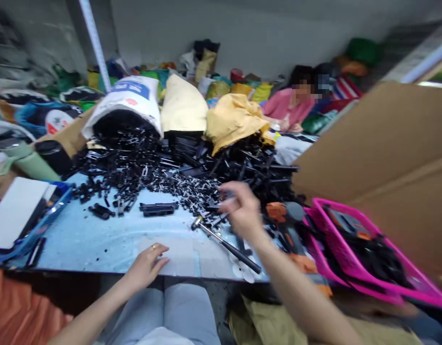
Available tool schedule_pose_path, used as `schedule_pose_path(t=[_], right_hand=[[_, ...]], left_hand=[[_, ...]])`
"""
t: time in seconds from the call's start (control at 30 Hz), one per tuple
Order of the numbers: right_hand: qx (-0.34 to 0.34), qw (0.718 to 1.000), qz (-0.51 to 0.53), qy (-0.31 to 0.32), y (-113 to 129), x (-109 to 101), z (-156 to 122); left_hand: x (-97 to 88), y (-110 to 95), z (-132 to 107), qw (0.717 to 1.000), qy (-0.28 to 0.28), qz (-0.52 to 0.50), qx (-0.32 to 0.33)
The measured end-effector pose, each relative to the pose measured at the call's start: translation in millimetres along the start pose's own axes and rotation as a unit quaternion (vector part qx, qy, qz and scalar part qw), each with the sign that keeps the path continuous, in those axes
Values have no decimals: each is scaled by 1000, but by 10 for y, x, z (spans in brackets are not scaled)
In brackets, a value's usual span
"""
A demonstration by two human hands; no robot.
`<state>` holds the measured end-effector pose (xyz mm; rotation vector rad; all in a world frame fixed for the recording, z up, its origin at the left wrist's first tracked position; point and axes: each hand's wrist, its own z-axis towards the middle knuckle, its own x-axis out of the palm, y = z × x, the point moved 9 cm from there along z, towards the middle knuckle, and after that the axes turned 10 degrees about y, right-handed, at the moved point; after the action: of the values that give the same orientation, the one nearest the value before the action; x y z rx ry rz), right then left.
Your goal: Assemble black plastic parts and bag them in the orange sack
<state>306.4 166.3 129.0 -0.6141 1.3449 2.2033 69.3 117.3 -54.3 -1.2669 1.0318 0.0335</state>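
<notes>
Small parts (pixel 197 191) beside the right hand (pixel 243 211)

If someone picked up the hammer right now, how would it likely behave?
The hammer would probably stay stiff, given its straight shaft. It may feel head-heavy, with a metallic-looking head on that slim shaft. Pushed, it might pivot rather than roll, since the head sits crosswise.

White sack (pixel 146 103), blue printed panel (pixel 136 88), lettering too blurred to read
</notes>
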Motion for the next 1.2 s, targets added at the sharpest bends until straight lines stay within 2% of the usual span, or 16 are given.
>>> schedule_pose_path(t=[0.07, 0.1, 0.17, 0.23, 0.33, 0.43, 0.57, 0.67, 0.77, 0.83, 0.87, 0.9, 0.97, 1.07, 1.13, 1.2], right_hand=[[-40, 979, -79, 185, -31, 1332, -312], [-40, 957, -123, 259, -98, 1855, -449], [-36, 922, -189, 335, -228, 2516, -613], [-27, 906, -234, 350, -332, 2774, -654], [-35, 899, -269, 344, -407, 2798, -670], [-51, 905, -264, 329, -435, 2692, -726], [-42, 920, -226, 317, -517, 2562, -803], [-35, 928, -180, 325, -571, 2513, -819], [10, 957, -66, 283, -625, 2377, -728], [82, 966, 70, 236, -711, 2281, -646], [129, 957, 151, 212, -770, 2256, -617], [177, 938, 232, 189, -825, 2256, -602], [256, 880, 373, 146, -884, 2305, -594], [299, 811, 491, 111, -822, 2401, -591], [301, 796, 514, 107, -749, 2436, -611], [296, 801, 508, 111, -692, 2439, -656]], left_hand=[[-253, 179, 9, 999, -40, 22, -10], [-399, 306, 12, 997, -61, 33, -19], [-718, 611, 27, 992, -106, 57, -46], [-1044, 929, 76, 981, -150, 90, -87], [-1443, 1285, 289, 958, -189, 156, -148], [-1677, 1483, 667, 932, -199, 214, -215], [-1831, 1668, 1113, 890, -233, 225, -322], [-1862, 1768, 1277, 880, -237, 205, -357], [-1948, 1684, 1214, 882, -274, 205, -325], [-2006, 1466, 1043, 891, -344, 175, -240], [-2004, 1336, 930, 896, -378, 139, -185], [-1968, 1211, 817, 902, -401, 90, -130], [-1769, 1010, 658, 921, -385, -31, -50], [-1225, 762, 544, 948, -265, -173, -25], [-867, 596, 462, 960, -195, -197, -31], [-599, 401, 391, 972, -139, -187, -11]])
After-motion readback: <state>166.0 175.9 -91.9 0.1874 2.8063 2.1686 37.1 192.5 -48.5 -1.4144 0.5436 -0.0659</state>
